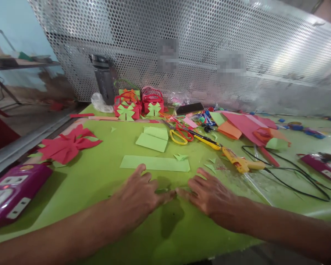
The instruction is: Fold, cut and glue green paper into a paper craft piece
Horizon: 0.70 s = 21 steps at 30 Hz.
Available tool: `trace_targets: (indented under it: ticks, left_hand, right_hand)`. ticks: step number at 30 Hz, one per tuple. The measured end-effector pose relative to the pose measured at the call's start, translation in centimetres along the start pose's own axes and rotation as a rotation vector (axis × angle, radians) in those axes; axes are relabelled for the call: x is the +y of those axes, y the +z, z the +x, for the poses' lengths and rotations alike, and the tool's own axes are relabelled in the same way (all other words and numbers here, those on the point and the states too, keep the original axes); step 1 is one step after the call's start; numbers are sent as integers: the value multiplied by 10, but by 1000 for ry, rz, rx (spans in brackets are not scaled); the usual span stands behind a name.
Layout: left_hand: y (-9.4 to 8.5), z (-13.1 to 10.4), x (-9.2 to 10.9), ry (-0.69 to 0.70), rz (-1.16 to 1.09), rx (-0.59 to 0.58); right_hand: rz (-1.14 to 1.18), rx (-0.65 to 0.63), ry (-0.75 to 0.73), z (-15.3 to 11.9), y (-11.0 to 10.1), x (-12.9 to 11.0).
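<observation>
Both hands are low over the green table, thumb tips almost touching each other. The fingers of my left hand are curled, with the index knuckle raised. My right hand mirrors it, its fingers bent inward. Thin green edges show by the fingers, but what the hands hold is hidden and blends with the tabletop. Just beyond them lies a long light-green paper strip, flat. Small green scraps rest on its right end. Behind the strip sits a creased light-green sheet.
Scissors, a yellow cutter and a glue gun with black cable lie right. Red paper pieces and a purple power strip are left. Small red bags and a dark bottle stand behind.
</observation>
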<state>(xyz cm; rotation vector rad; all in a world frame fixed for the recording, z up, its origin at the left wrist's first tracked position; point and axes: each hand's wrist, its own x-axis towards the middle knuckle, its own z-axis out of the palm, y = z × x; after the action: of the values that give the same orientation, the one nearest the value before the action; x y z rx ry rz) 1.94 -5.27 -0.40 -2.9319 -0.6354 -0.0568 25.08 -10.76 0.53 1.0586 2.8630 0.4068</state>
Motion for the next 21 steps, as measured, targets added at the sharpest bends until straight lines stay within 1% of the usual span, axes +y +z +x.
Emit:
trace_targets:
  ticks: [5, 10, 14, 16, 18, 20, 21]
  left_hand:
    - [4, -1, -2, -18, 2, -7]
    - [8, -5, -4, -65, -35, 11]
    - [7, -6, -4, -74, -59, 27]
    - [5, -6, -4, -60, -75, 36]
    - [4, -5, -4, -57, -85, 28]
    - [3, -5, -4, -59, -83, 10]
    - [4, -5, -4, -57, -77, 2]
  right_hand:
    - [-57, 51, -87, -6, 5, 4]
    - [-84, 40, -41, -26, 8, 12]
    - [-112, -14, -9, -42, 8, 13]
    - [-70, -55, 87, -41, 1, 14]
    - [44, -76, 278, -33, -11, 13]
    - [257, -72, 506, -16, -25, 12]
    - [408, -65, 609, -5, -30, 12]
